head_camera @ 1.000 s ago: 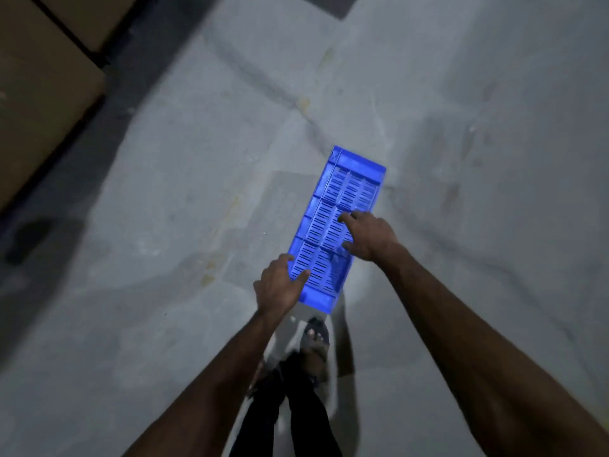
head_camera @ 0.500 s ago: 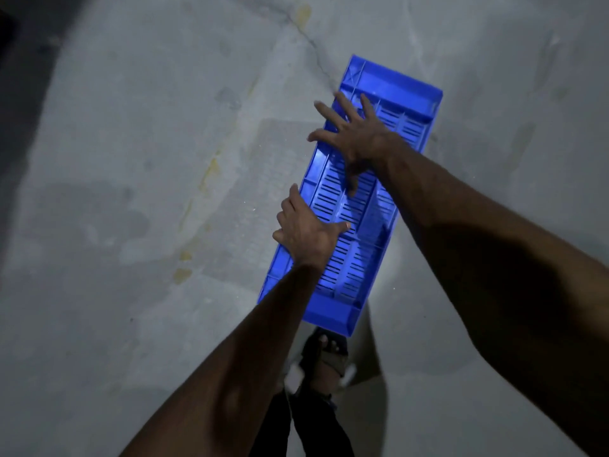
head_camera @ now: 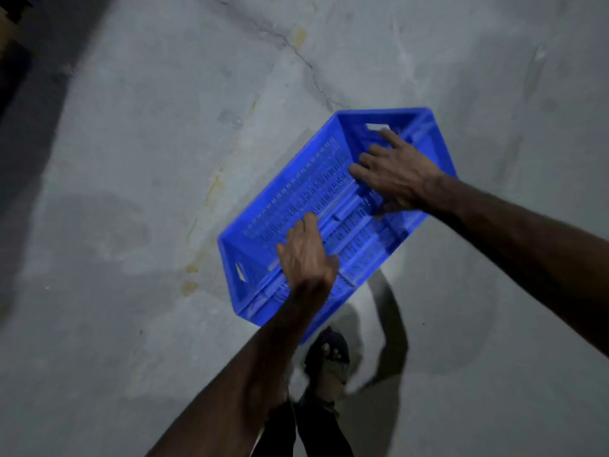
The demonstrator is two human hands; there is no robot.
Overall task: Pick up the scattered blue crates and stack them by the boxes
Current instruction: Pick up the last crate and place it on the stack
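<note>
A person holds one blue crate (head_camera: 296,199) over the grey floor (head_camera: 131,159). The crate is tipped, so its open side faces up and to the left. We can see right inside it. It is just in front of the person's foot (head_camera: 328,357), which wears a dark sandal. A dark shadow lies on the floor under the crate's near corner.

The left hand (head_camera: 306,255) grips the long near wall of the crate. Its fingers reach inside and its thumb is on the rim. The hand looks a bit blurry.

The right hand (head_camera: 398,173) holds the same wall, further along. Its fingers are spread out inside the crate and its thumb tucks under by the wall. One finger points close to the hand hole (head_camera: 377,127) in the far end wall. Another hand hole (head_camera: 240,272) shows in the near end wall.

A thin crack (head_camera: 309,65) runs across the floor past the crate. There are some yellow marks (head_camera: 214,186) on the floor to the left.
</note>
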